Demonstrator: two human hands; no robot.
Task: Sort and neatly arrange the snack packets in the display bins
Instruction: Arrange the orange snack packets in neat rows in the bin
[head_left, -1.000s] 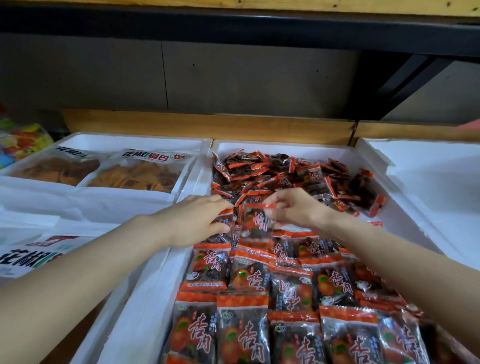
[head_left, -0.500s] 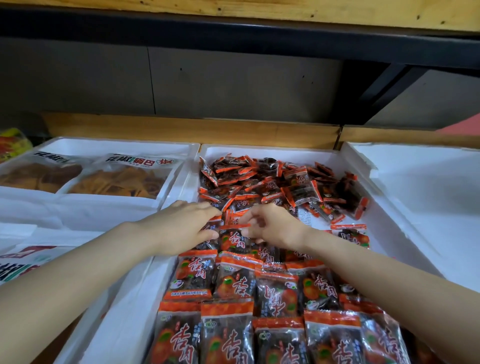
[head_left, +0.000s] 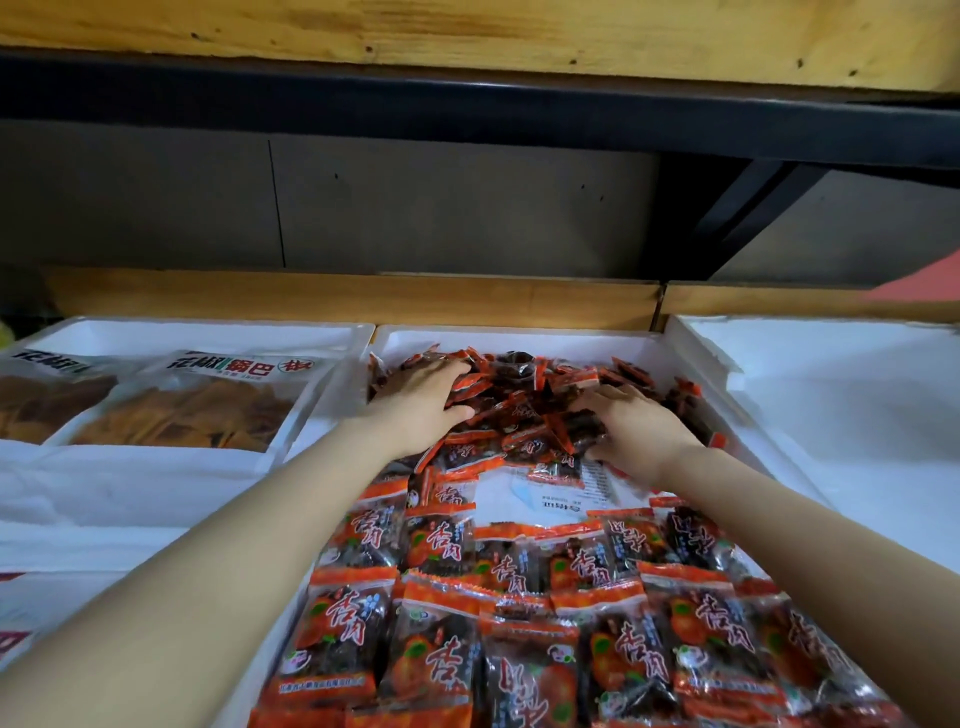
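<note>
Both grips wide, left hand (head_left: 415, 408) and right hand (head_left: 641, 431) press the packet heap (head_left: 524, 387), crisp bags (head_left: 182, 415) in the left bin (head_left: 208, 331).

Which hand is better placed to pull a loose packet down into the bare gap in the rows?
Probably the right hand: it rests on the loose pile directly beside the gap, while the left hand sits farther left.

My packets (head_left: 441, 545) are orange-red banded, dark through the clear middle, with red characters edged white. Their bin (head_left: 519, 336) is white. The bags (head_left: 197, 415) to my left show tan, lettered black and green.
</note>
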